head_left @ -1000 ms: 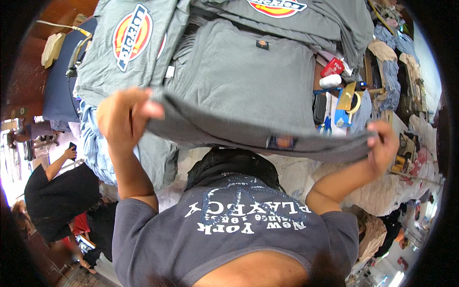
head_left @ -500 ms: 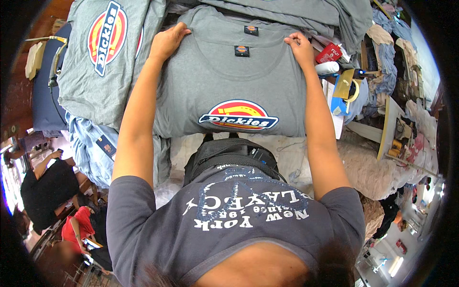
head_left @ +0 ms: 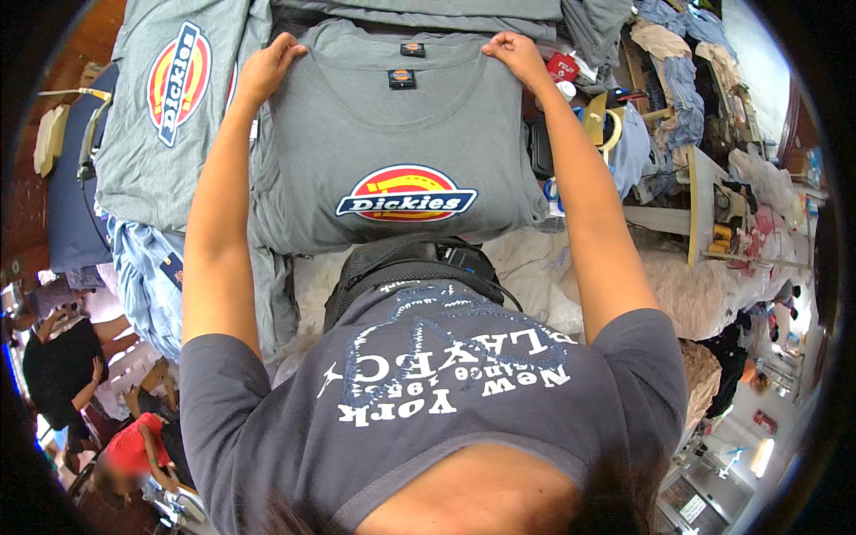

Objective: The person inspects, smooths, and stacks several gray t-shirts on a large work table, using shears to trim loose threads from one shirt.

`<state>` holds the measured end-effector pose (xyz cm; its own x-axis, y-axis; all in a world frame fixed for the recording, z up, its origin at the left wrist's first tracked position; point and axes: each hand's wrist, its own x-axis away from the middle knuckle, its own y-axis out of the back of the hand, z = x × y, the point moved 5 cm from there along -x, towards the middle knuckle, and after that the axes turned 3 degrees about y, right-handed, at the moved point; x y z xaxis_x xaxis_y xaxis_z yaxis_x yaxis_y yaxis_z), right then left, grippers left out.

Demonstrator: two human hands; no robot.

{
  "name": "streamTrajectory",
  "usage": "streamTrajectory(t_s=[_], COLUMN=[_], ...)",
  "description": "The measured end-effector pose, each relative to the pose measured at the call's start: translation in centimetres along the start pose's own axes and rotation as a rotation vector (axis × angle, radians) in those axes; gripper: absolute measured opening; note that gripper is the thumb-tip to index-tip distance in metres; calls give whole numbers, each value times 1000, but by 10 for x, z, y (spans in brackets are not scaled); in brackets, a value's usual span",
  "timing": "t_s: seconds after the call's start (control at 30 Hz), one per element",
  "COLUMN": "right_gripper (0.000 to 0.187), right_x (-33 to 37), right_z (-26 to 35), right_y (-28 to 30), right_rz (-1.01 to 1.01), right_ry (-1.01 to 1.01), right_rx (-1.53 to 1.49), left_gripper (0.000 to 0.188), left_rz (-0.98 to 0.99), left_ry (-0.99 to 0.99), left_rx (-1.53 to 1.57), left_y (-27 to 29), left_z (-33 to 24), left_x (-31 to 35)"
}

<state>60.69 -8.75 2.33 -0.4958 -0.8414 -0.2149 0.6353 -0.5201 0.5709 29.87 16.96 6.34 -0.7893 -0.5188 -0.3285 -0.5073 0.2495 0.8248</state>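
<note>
Both hands rest at the far corners of the folded grey T-shirt [head_left: 392, 134]: the left hand [head_left: 267, 67] at its left shoulder, the right hand [head_left: 513, 52] at its right. Left of the left arm, a second grey shirt [head_left: 169, 116] lies flat, offering a low, unobstructed surface. Right of the right arm, passage is restricted by clutter [head_left: 580, 116] (small containers, tape, tools) packed against the shirt's edge. Beyond the collar, stacked grey garments [head_left: 428, 11] block further reach.

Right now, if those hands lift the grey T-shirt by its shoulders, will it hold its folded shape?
Probably not: the grey T-shirt is thin cloth, so it would likely droop and unfold. It looks light. Left hand and right hand pinch only its far corners, leaving the middle unsupported.
</note>
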Motion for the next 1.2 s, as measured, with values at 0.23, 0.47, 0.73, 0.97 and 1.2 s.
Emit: streamTrajectory(t_s=[0.23, 0.47, 0.73, 0.97, 1.2], right_gripper=[18, 21, 21, 55, 23], right_x=[9, 11, 44, 128, -28], right_z=[84, 97, 125, 264, 251], right_y=[39, 59, 69, 140, 152], right_rz=[14, -5, 123, 354, 100], right_ry=[214, 188, 37, 345, 875], right_rx=[-200, -210, -143, -514, 972], left_gripper=[28, 21, 17, 37, 12], left_rz=[-96, -85, -86, -163, 201], left_ry=[-120, -146, -114, -243, -218], left_rx=[-27, -31, 73, 713, -422], left_y=[57, 80, 109, 225, 228], left_z=[-32, -52, -78, -144, -137], left_x=[2, -4, 27, 97, -75])
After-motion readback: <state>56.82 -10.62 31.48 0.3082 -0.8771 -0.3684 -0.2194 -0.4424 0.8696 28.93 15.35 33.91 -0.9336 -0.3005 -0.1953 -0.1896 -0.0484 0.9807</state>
